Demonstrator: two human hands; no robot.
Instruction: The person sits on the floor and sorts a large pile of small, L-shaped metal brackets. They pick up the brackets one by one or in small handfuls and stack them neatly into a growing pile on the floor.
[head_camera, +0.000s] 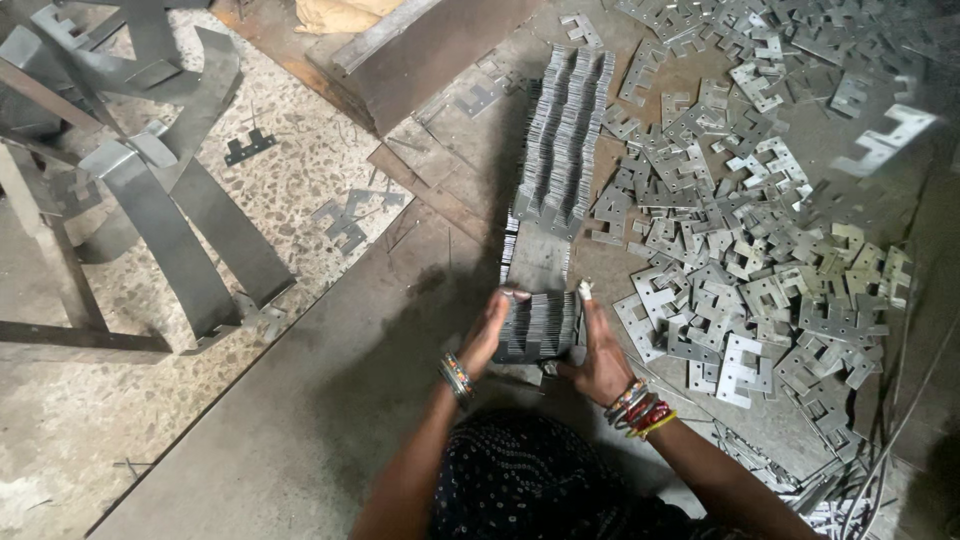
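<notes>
Both hands press a short stack of thin grey metal plates (538, 326) between them, low in the middle of the head view. My left hand (487, 333) holds the stack's left end and my right hand (602, 352) the right end; its forefinger has a white wrap. The stack rests on a flat metal sheet (330, 400). Just beyond it a long row of stacked plates (562, 135) stands on edge, running away from me. Bangles circle both wrists.
A wide heap of loose notched metal plates (760, 230) covers the floor to the right. Bent metal strips and a frame (170, 220) lie at left on speckled floor. A heavy steel bar (420, 55) lies at the top. Thin metal offcuts (840, 490) lie bottom right.
</notes>
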